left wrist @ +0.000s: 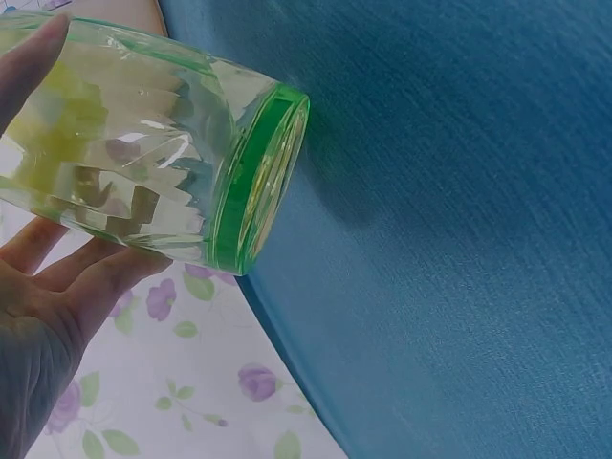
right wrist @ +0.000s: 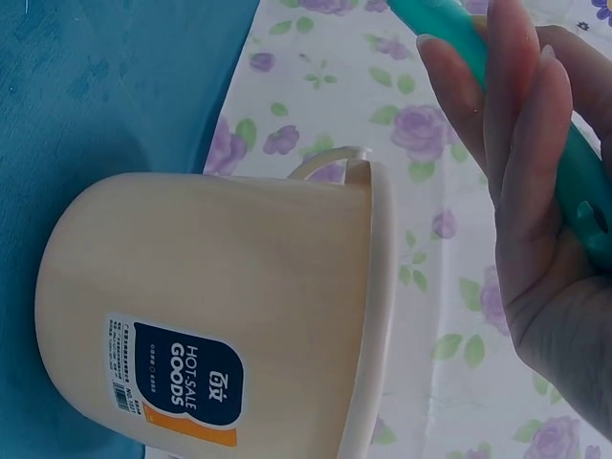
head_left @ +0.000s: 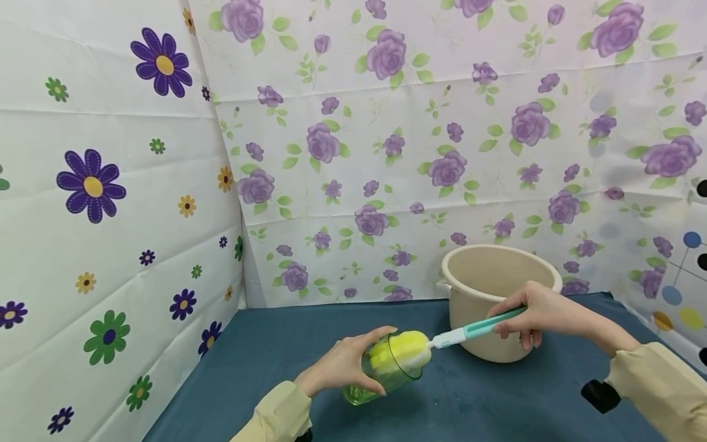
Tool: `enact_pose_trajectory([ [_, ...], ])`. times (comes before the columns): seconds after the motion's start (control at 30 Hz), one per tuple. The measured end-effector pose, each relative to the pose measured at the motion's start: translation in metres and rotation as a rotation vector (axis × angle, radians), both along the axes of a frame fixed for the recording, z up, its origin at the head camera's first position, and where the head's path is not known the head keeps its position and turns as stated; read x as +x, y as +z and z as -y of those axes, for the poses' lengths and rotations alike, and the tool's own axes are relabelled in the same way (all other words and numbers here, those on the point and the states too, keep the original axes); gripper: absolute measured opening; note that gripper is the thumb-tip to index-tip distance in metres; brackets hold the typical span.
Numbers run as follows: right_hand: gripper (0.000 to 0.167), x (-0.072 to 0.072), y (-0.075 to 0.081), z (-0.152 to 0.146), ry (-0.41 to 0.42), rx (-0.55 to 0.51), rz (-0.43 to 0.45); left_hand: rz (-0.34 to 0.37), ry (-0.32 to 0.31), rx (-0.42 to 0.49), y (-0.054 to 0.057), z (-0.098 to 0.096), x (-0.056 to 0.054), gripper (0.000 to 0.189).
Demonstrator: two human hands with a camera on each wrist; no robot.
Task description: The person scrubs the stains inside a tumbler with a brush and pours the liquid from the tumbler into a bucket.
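Note:
A clear green-tinted cup (head_left: 391,382) is tilted above the table, its mouth toward the right. My left hand (head_left: 349,363) grips it round the side, thumb and fingers on opposite faces; the left wrist view shows the cup's thick green base (left wrist: 258,182). In the head view, the yellow-and-white sponge head (head_left: 407,348) of a bottle brush sits partly inside the cup's mouth. My right hand (head_left: 538,316) holds the brush by its teal and white handle (head_left: 482,328). In the right wrist view the fingers (right wrist: 524,124) curl round the teal handle.
Behind my right hand a beige bucket (head_left: 461,307) stands on the blue-covered table (head_left: 265,350); its label (right wrist: 186,378) shows in the right wrist view. White flowered sheets (head_left: 309,202) hang at the back and left.

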State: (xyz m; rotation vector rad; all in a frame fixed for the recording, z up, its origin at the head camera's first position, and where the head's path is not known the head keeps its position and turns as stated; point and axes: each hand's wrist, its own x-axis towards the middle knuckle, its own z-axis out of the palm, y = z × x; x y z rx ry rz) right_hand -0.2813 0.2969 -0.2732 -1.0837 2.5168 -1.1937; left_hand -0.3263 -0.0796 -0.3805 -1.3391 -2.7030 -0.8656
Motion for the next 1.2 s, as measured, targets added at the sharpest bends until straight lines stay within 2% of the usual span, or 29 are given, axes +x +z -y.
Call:
enact_pose_trajectory([
  [0.23,0.021,0.0003,0.0011,-0.0018,-0.003,0.017,-0.007,-0.010,-0.004,0.004,-0.0003,0.0002,0.0001,0.097],
  [0.5,0.024,0.0028,-0.0007,-0.0056,-0.011,0.026,0.009,0.013,-0.011,0.007,0.0014,0.0000,0.0006,0.096],
  [0.7,0.022,0.0039,0.0008,-0.0053,0.018,0.027,0.022,0.014,-0.011,0.015,0.0013,0.0004,0.0013,0.096],
  [1.03,0.019,0.0051,-0.0039,-0.0079,0.043,0.009,0.033,0.001,-0.007,0.005,0.0025,-0.0010,0.0016,0.096],
  [1.2,0.020,0.0076,-0.0087,-0.0081,0.025,-0.013,0.028,0.004,-0.003,0.001,0.0023,-0.0011,0.0016,0.096],
])
